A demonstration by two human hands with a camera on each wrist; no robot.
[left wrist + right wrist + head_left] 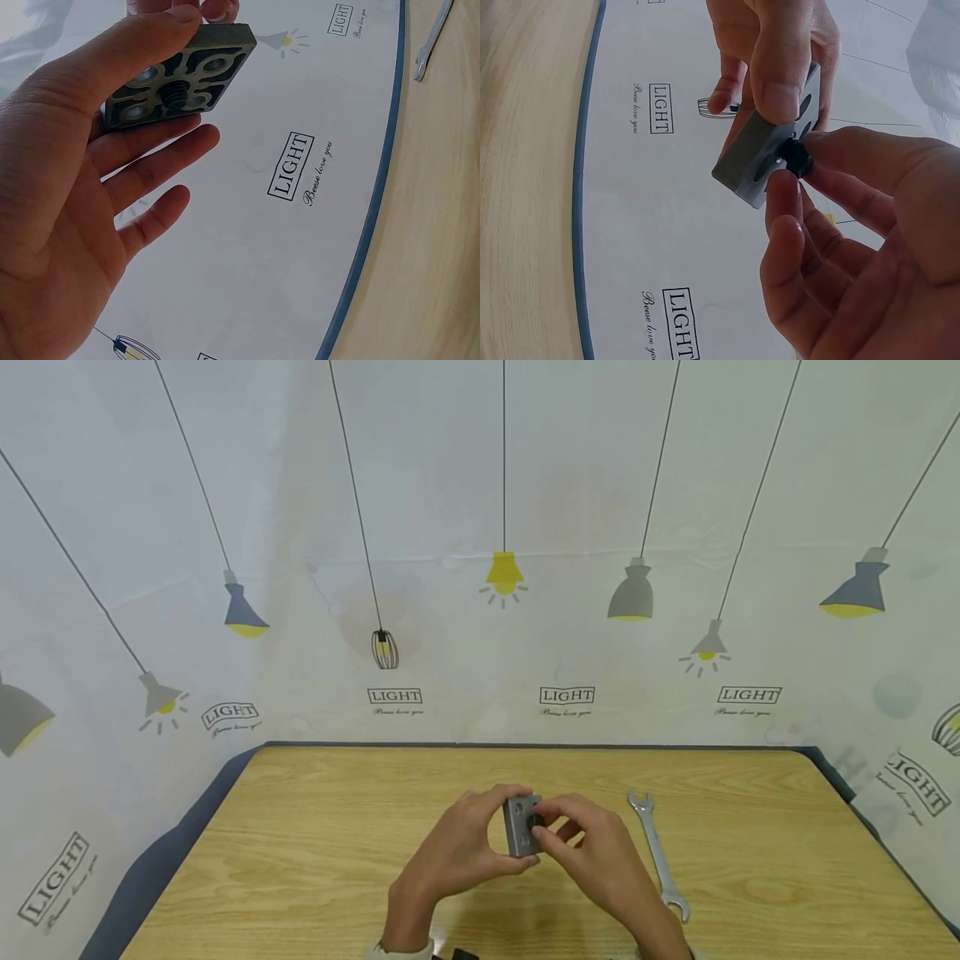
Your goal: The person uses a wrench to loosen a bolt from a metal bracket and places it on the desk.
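My left hand (461, 847) holds a small grey metal block (517, 839) by its edges, between the thumb and fingers, raised over the table. Round holes show in the block's face. A black bolt (798, 157) sits in its middle, and my right hand (600, 856) pinches the bolt's head between thumb and forefinger. From the left wrist view, the bolt's threaded end (174, 95) is visible at the block's recessed back. Right of my right hand, a silver open-ended wrench (658, 852) lies on the table.
The wood-grain table (315, 827) has a dark blue edging along its far side. Behind it hangs a white backdrop (465, 643) printed with lamps and the word LIGHT.
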